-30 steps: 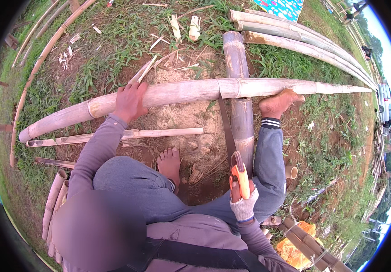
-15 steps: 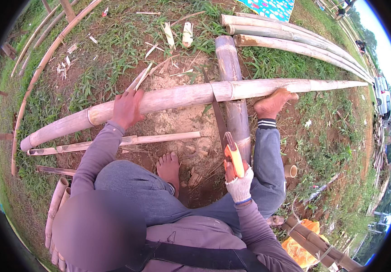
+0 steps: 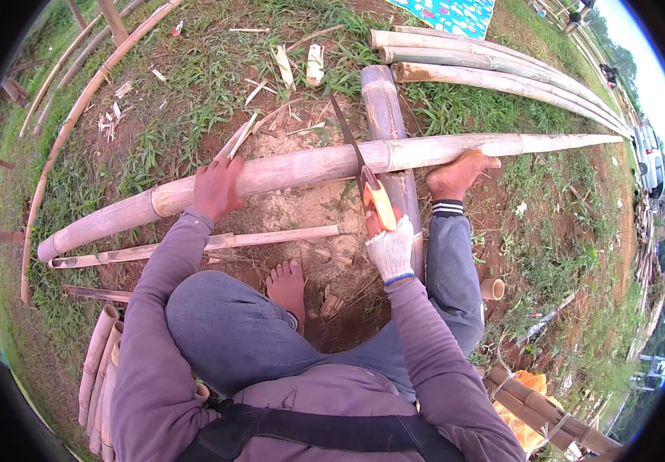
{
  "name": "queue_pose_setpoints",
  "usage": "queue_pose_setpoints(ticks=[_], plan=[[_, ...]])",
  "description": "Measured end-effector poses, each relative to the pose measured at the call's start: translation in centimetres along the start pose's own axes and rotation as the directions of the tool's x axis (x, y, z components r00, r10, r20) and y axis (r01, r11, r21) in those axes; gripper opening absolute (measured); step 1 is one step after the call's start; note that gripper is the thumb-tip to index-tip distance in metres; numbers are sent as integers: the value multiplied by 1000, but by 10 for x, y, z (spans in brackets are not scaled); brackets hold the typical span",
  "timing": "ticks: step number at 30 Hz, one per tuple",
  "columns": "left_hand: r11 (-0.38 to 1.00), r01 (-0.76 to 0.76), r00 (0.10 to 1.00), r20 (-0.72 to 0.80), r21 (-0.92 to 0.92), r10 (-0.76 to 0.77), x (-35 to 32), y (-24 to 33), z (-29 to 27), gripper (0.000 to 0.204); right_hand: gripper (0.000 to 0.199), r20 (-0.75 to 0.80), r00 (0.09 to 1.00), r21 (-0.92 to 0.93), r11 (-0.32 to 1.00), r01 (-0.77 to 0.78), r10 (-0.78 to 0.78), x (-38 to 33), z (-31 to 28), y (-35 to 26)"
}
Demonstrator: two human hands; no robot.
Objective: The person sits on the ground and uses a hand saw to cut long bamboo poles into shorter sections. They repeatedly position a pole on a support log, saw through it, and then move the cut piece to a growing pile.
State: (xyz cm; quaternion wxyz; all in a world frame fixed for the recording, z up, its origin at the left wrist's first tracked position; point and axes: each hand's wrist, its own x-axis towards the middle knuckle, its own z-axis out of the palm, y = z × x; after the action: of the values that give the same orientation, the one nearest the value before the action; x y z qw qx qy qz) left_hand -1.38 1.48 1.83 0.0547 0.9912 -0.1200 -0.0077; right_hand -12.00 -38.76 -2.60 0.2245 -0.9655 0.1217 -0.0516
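A long pale bamboo pole (image 3: 286, 171) runs across in front of me, lying over a thicker grey bamboo log (image 3: 384, 100). My left hand (image 3: 218, 189), bare, is wrapped over the pole left of the middle. In a white knit glove, my right hand (image 3: 391, 245) grips the orange handle of a handsaw (image 3: 379, 203). The dark saw blade crosses the pole just left of the log, its tip pointing away from me and the handle close to the pole's near side. My right bare foot (image 3: 458, 176) rests against the pole, right of the log.
Several bamboo poles (image 3: 494, 60) lie at the far right. A split bamboo length (image 3: 271, 237) is on the ground nearer me, with shorter bamboo pieces (image 3: 98, 358) at the lower left. Sawdust and chips cover the soil under the pole. A tied bamboo frame (image 3: 533, 400) stands at lower right.
My right hand has pushed the saw forward, away from me and slightly left, so the handle is now near the pole. My left hand stays on the pole.
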Motion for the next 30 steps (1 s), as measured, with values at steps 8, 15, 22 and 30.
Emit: queue_pose_setpoints(ticks=[8, 15, 22, 30], plan=[[999, 47, 995, 83, -8, -46, -5, -2, -1, 87, 46, 391, 920, 773, 552, -313, -25, -152, -119, 13], [1000, -10, 1000, -6, 24, 10, -5, -9, 1, 88, 32, 223, 957, 812, 508, -287, 184, -49, 4, 9], [1000, -24, 999, -22, -1, 24, -4, -7, 7, 89, 32, 227, 974, 639, 752, -161, 16, -158, -150, -24], [1000, 10, 999, 42, 29, -11, -4, -3, 4, 90, 8, -63, 995, 380, 919, 100, -82, -30, 10, 4]])
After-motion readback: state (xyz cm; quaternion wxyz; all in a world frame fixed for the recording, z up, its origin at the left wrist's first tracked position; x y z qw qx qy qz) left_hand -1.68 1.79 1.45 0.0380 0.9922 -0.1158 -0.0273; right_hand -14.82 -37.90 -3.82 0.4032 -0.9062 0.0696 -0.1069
